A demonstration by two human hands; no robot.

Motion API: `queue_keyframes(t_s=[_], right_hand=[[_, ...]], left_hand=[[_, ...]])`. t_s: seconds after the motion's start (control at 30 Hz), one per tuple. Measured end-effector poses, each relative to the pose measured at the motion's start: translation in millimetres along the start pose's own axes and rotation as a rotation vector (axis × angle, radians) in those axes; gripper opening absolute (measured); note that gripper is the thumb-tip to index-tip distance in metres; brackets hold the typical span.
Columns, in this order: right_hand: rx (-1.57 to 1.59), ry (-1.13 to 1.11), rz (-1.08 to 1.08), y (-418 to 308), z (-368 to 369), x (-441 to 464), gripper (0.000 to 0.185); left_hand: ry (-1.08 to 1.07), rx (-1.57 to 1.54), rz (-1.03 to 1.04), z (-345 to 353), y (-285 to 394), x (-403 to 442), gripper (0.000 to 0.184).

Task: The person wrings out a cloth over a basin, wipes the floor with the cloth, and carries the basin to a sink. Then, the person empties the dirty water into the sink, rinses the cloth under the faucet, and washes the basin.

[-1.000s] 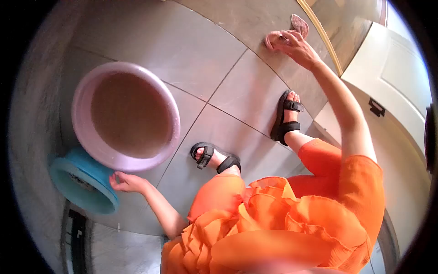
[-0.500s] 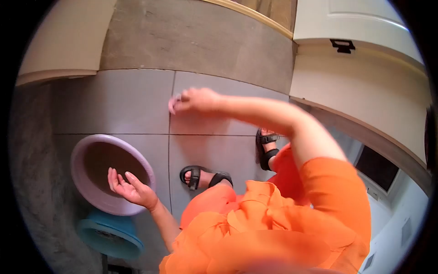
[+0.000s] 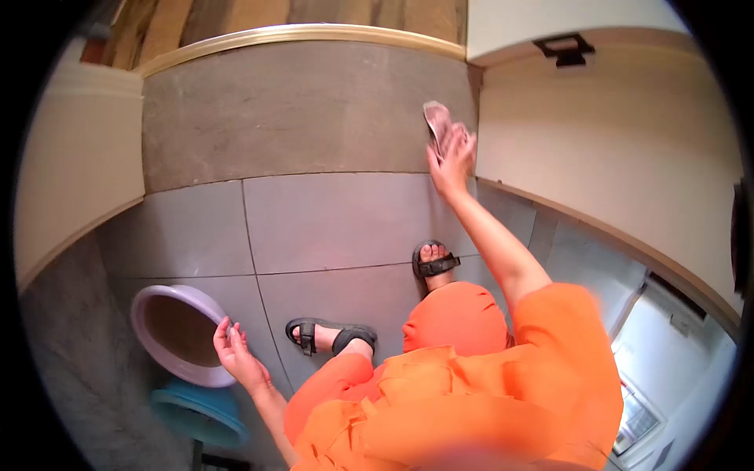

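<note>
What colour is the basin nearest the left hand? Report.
The basin is pale lilac; see the head view.

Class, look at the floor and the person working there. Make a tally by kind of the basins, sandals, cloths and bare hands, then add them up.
Basins: 2 (lilac basin, blue basin)
Sandals: 2 (left sandal, right sandal)
Cloths: 1 (pink cloth)
Bare hands: 2 (left hand, right hand)
Total: 7

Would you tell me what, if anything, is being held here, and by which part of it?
The right hand holds a pinkish cloth by its near part, the far end sticking out ahead; the left hand holds nothing visible.
</note>
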State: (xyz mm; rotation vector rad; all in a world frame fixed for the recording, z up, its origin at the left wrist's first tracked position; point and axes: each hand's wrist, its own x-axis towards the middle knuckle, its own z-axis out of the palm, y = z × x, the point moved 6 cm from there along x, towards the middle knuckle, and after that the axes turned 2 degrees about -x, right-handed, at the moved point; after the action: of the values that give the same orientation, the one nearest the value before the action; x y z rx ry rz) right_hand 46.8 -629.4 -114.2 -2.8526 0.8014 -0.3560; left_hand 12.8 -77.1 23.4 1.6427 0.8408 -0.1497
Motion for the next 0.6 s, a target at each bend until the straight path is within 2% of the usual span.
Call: queue_keyframes(t_s=[0.07, 0.17, 0.2, 0.23, 0.3, 0.4, 0.47, 0.5, 0.53, 0.6], right_hand=[[-0.143, 0.032, 0.165, -10, 9, 40, 0.073], [-0.140, 0.012, 0.463, -26, 23, 76, 0.052], [-0.044, 0.015, 0.302, -34, 44, 71, 0.048], [0.051, 0.025, 0.140, -45, 61, 64, 0.046], [-0.030, -0.095, -0.377, -108, 27, 23, 0.042], [0.260, -0.322, -0.829, -121, 10, -8, 0.043], [0.119, -0.314, -0.562, -96, -19, 20, 0.040], [-0.043, -0.138, -0.495, -83, -45, 42, 0.041], [-0.066, -0.070, -0.416, -68, -73, 62, 0.040], [-0.516, 0.151, -0.321, -43, -112, 82, 0.039]], left_hand=[[-0.019, 0.114, 0.060, 12, 25, -8, 0.022], [-0.094, 0.251, 0.189, 31, 50, -7, 0.020], [-0.091, 0.248, 0.194, 45, 59, -8, 0.018], [-0.178, 0.311, 0.282, 64, 67, -8, 0.018], [-0.336, 0.402, 0.448, 103, 71, -16, 0.017], [-0.567, 0.301, 0.426, 145, 69, -38, 0.017], [-0.602, 0.273, 0.375, 147, 66, -41, 0.017], [-0.624, 0.258, 0.346, 148, 63, -40, 0.017], [-0.609, 0.207, 0.302, 144, 57, -35, 0.016], [-0.544, 0.156, 0.174, 133, 44, -25, 0.016]])
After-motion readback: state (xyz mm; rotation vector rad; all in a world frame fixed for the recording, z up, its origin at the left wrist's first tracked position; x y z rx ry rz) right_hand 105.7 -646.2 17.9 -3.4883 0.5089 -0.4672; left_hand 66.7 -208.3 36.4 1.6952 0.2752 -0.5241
